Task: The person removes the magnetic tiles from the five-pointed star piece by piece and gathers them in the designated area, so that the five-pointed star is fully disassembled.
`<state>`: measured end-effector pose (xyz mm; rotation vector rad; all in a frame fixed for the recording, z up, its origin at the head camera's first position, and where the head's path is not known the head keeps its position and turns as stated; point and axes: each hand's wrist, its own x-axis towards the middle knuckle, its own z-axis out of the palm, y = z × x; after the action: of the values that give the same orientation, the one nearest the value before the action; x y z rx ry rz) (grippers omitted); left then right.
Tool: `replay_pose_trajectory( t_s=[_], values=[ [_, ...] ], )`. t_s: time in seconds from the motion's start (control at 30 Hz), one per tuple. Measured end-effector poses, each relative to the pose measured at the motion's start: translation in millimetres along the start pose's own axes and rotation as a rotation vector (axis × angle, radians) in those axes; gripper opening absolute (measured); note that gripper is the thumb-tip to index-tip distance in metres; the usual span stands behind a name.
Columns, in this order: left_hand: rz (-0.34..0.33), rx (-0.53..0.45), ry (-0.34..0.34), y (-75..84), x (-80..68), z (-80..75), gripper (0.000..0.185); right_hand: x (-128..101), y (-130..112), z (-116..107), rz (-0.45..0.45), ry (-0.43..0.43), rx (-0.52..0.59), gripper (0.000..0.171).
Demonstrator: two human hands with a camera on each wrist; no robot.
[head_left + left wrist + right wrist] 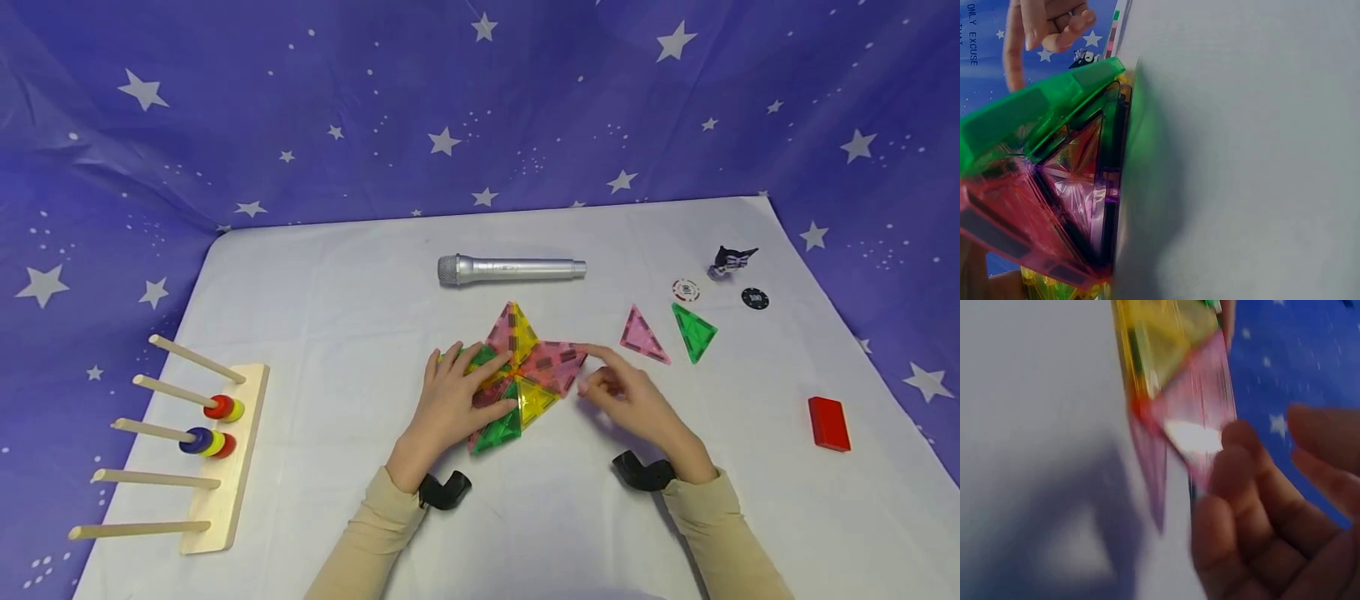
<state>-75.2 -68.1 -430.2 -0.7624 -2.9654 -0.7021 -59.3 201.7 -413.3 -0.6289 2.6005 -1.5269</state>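
Translucent triangular magnetic tiles (537, 401), in pink, yellow and green, form a star-like cluster in the middle of the table. My left hand (452, 398) rests across its left side, fingers spread over the tiles and hiding part of them. At the cluster's right point, the outstretched index fingertip of my right hand (626, 396) is right at the edge of a pink tile (558, 363); the other fingers are loosely curled. The left wrist view shows a green tile (1041, 106) and a pink tile (1016, 219) up close, standing above the white cloth.
Loose pink (643, 336) and green (694, 332) triangles lie right of the cluster. Behind it is a silver microphone (517, 269). A wooden peg rack (243, 467) with rings stands left. Two poker chips (686, 290), a small dark figure (730, 262) and a red box (828, 424) are right.
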Motion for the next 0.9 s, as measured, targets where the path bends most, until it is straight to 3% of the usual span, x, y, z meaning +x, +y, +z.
replay_pose_trajectory(
  t_s=[0.1,0.2,0.4,0.9],
  values=[
    [0.006,0.005,-0.004,-1.7,-0.4,-0.9,0.064,4,-4,18,-0.026,-0.19,-0.051,0.052],
    [0.02,0.002,-0.014,-3.7,-1.2,-2.4,0.065,10,-9,33,-0.048,-0.259,-0.118,0.055],
    [0.055,-0.011,-0.031,-5.5,-2.8,-5.9,0.065,14,-15,49,-0.037,-0.225,-0.324,0.057],
    [0.033,-0.02,-0.043,-4.6,-1.2,-5.3,0.062,14,-19,48,-0.052,-0.231,-0.324,0.055]
  ],
)
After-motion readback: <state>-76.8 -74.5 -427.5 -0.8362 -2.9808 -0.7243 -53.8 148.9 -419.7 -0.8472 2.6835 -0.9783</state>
